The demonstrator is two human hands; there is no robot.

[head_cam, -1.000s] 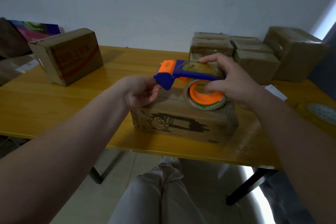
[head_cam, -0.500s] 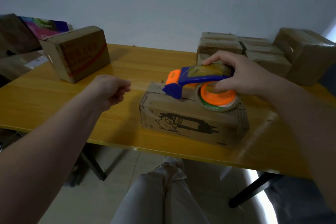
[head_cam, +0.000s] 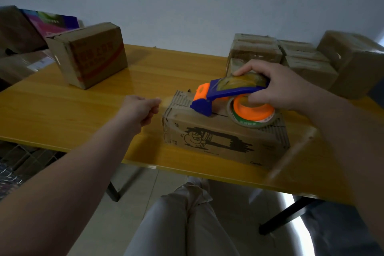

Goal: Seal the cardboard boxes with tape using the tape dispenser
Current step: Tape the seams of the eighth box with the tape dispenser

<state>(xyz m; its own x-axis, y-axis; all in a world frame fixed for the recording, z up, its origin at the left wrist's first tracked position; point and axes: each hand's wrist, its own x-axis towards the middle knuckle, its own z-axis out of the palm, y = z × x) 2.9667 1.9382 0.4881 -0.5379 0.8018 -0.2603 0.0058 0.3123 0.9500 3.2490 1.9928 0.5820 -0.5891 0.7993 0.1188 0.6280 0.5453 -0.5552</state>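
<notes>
The table point(head_cam: 83, 110) bore the cardboard box point(head_cam: 218, 141) at its near edge, long axis running 9 to 3 o'clock. On the box top rested the tape dispenser point(head_cam: 228, 92), lying parallel with its blade end toward 9 o'clock and gripped at its roll end by the right hand point(head_cam: 280, 89). The left hand point(head_cam: 139, 110), fingers curled, lay just beside the box at 9 o'clock; whether it pinched tape could not be told. One second earlier it had touched the dispenser's nose.

Right in front of you, a brown cardboard box point(head_cam: 218, 131) with a black cartoon on its side lies on the yellow counter point(head_cam: 72, 114), and the blue and orange tape dispenser point(head_cam: 230, 94) rests on its top, nose pointing left, tape roll point(head_cam: 249, 124) on the right.
</notes>
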